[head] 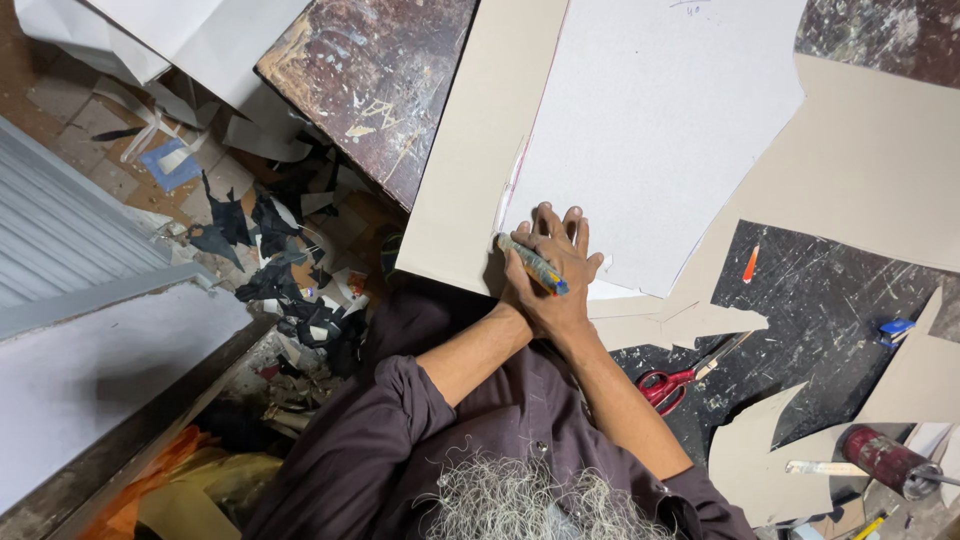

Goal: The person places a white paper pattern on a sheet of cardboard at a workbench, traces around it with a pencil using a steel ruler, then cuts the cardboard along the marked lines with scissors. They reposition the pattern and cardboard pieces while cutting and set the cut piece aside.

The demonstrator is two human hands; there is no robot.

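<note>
Right grip: fingers clamped around a yellow-and-blue barrelled marker pen, tip down at the left edge of a large white textured paperboard template. Left grip: fingers apart and flat, pressed on the template's lower corner, partly covered by the right hand; wrists crossed over one another.

Step in hand, as judged: tracing the template outline onto the beige cardboard sheet beneath it. Faint red line visible along the template's left edge, above the pen tip; lower edge apparently not yet traced.

Next move, as judged: calls for firm downward pressure from the flat hand so that the template does not slide, and for the tip held tight against the edge around the corner.

Materials:
- Template: matt, lightly grained, stiff, straight left edge, angled right edge.
- Cardboard: smooth, dull beige, several irregular cut-outs towards the right.
- Dark scratched paint-flecked tabletop: hard, worn, uneven in finish.

Well apart on the right: red-handled scissors, small orange marker stub, blue clip, dark red cylindrical can. On the floor at left: black and white offcut scraps.
</note>
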